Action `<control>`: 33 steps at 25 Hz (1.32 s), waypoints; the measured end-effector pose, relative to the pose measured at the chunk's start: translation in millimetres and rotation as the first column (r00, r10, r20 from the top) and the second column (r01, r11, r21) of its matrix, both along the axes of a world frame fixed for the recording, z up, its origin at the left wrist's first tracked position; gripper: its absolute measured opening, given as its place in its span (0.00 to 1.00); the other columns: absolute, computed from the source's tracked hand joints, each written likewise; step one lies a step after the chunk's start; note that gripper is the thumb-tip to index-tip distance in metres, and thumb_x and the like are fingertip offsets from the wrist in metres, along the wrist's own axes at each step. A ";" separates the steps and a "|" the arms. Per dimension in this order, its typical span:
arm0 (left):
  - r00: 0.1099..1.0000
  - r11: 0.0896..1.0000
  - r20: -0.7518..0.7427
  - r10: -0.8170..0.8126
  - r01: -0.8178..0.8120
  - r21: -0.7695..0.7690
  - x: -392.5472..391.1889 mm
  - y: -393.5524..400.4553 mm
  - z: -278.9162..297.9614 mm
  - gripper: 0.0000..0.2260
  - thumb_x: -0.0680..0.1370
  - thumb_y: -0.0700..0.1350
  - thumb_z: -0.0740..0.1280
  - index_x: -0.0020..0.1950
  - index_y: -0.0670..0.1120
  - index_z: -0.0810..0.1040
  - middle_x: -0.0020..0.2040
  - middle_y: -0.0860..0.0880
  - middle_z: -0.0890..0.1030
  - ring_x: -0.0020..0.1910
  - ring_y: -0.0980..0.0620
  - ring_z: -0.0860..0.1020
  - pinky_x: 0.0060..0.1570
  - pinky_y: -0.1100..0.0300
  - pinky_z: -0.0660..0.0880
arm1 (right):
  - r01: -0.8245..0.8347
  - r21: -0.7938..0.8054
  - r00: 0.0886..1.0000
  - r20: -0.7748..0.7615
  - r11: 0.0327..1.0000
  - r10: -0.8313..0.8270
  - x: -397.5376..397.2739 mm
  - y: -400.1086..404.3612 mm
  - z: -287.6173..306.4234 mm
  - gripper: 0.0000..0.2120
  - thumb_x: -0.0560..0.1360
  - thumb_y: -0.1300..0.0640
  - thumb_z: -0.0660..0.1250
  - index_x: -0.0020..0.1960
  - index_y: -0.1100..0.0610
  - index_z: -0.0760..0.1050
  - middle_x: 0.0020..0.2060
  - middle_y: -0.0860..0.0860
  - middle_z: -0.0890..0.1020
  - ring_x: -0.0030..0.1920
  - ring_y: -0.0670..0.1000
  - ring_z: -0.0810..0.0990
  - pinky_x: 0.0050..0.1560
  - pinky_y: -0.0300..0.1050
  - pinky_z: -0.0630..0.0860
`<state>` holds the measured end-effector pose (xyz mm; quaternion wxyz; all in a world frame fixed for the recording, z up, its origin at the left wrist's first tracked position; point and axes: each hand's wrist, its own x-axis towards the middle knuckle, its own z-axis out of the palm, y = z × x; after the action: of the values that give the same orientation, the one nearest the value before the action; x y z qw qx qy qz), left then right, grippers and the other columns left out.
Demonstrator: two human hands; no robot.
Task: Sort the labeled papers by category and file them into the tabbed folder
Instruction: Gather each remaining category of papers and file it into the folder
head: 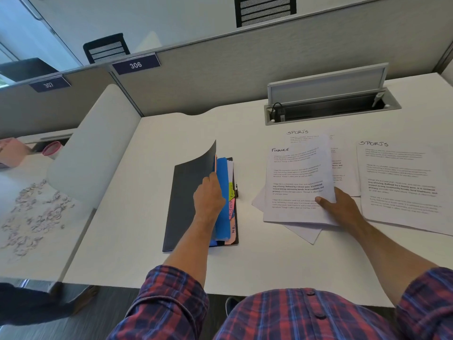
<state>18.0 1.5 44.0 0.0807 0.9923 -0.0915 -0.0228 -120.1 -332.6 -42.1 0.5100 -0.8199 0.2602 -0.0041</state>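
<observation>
The filing looks barely under way. The dark grey tabbed folder (186,202) lies flat on the white desk (152,261) in front of the person, and the left hand (208,197) has its fingers tucked under the edge of the curling front cover, lifting it off the blue divider (223,182) beneath. Along the folder's right edge show coloured tabs: a yellow-green one (231,190), a pink one lettered "Admin" (232,208) and a peach one lettered "HR" (233,228). White sheets peek out behind the blue divider, though I cannot tell whether they are filed papers.

The right hand (340,207) grips the lower right corner of a white printed sheet headed "FINANCE" (296,180), thumb on top, raising it off a loose fan of other sheets (at least one beneath pokes out at the bottom). Behind it lies a sheet headed "SPORTS" (297,132), mostly covered, and a second "SPORTS" sheet (399,182) rests apart to the right, so some sorting into piles seems begun.

Left to do, by my reading: find the finance tab, slip this sheet in, then file the remaining papers.
</observation>
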 end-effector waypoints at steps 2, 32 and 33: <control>1.000 1.000 0.001 -0.015 0.015 0.004 1.6 0.3 4.4 0.21 0.75 0.40 0.71 0.65 0.44 0.67 0.50 0.46 0.77 0.42 0.49 0.77 0.37 0.56 0.73 | 0.002 -0.001 1.000 -0.002 1.000 -0.002 0.1 0.1 -0.3 0.22 0.78 0.50 0.70 0.70 0.57 0.73 0.64 0.54 0.80 0.62 0.59 0.78 0.58 0.49 0.72; 0.990 0.981 -0.046 -0.135 0.140 0.133 -4.5 0.7 -18.7 0.18 0.78 0.38 0.66 0.67 0.41 0.68 0.65 0.44 0.74 0.51 0.42 0.79 0.48 0.52 0.77 | 0.157 0.201 0.985 0.045 0.967 -0.169 29.3 10.2 18.7 0.17 0.80 0.54 0.68 0.66 0.58 0.77 0.59 0.54 0.82 0.57 0.57 0.80 0.56 0.48 0.77; 0.991 0.982 -0.039 -0.131 0.135 0.135 -5.3 1.4 -22.1 0.21 0.78 0.38 0.66 0.70 0.41 0.67 0.67 0.44 0.73 0.52 0.42 0.79 0.49 0.53 0.76 | 0.161 0.183 0.986 0.002 0.970 -0.164 28.6 8.7 16.2 0.18 0.79 0.54 0.68 0.67 0.59 0.76 0.61 0.55 0.81 0.58 0.57 0.80 0.59 0.50 0.76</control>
<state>12.7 2.9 21.9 0.0120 0.9867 -0.1546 -0.0493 -91.4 -324.0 -25.9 0.5831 -0.7455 0.3215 -0.0291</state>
